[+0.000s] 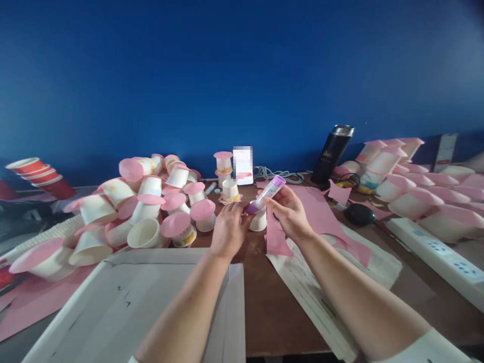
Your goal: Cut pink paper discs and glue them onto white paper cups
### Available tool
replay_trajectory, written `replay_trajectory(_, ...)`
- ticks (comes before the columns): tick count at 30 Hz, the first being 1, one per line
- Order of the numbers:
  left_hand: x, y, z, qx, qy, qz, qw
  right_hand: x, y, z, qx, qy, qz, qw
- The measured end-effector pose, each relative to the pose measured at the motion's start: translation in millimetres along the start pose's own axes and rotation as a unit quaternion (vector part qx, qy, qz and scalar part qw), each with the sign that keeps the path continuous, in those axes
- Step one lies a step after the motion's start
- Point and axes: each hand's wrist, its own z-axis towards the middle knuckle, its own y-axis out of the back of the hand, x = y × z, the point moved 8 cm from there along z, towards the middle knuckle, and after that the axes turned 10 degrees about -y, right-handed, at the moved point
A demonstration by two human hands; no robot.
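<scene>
both hands are on the glue stick point(265, 194), held tilted above the table point(272, 302). the left hand point(228, 229) pinches its purple lower end, and the right hand point(289, 212) has fingers wrapped round the tube's middle. a small white cup point(259, 221) sits just under it.

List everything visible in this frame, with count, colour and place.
glue stick: one, purple, held in both hands
white paper cups: many, pink discs on most, piles left and right
red cups: one stack, far left
pink paper: sheets, centre-right
tumbler: one, black, rear right
power strip: one, white, right
cardboard tray: one, white, front left
left hand: at the stick's lower end
right hand: gripping the tube
</scene>
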Motion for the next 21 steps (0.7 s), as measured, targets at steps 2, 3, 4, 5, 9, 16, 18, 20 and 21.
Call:
replay_trajectory(2,0.6,0.0,0.2,-0.004,0.002,-0.008,1.0,0.2,-0.6,0.0,0.0,0.002,-0.002,1.0)
replay_trajectory(3,1.0,0.3,0.3,-0.008,0.004,-0.012,1.0,0.3,-0.6,0.0,-0.002,0.002,-0.003,1.0)
replay_trajectory(4,1.4,0.8,0.5,-0.011,0.007,-0.016,1.0,0.3,-0.6,0.0,-0.004,0.002,-0.004,1.0)
replay_trajectory(5,1.7,1.6,0.7,-0.016,0.009,-0.02,1.0,0.4,-0.7,0.1,-0.006,0.002,-0.004,1.0)
replay_trajectory(9,1.1,6.0,1.5,-0.035,0.011,-0.03,0.999,0.6,-3.2,0.1,0.005,0.003,0.002,1.0)
replay_trajectory(16,-0.9,10.7,0.9,-0.049,0.009,-0.035,0.998,4.3,-8.3,-2.1,0.013,0.01,-0.007,1.0)
replay_trajectory(18,-0.1,10.5,0.6,-0.046,0.015,-0.036,0.998,5.7,-9.7,-3.2,0.012,0.014,-0.011,1.0)
replay_trajectory(20,0.9,10.6,0.2,-0.045,0.022,-0.034,0.998,7.2,-10.8,-4.4,0.007,0.018,-0.02,1.0)
replay_trajectory(21,1.5,10.7,0.0,-0.045,0.025,-0.032,0.998,8.1,-11.6,-5.1,0.005,0.021,-0.025,0.999)
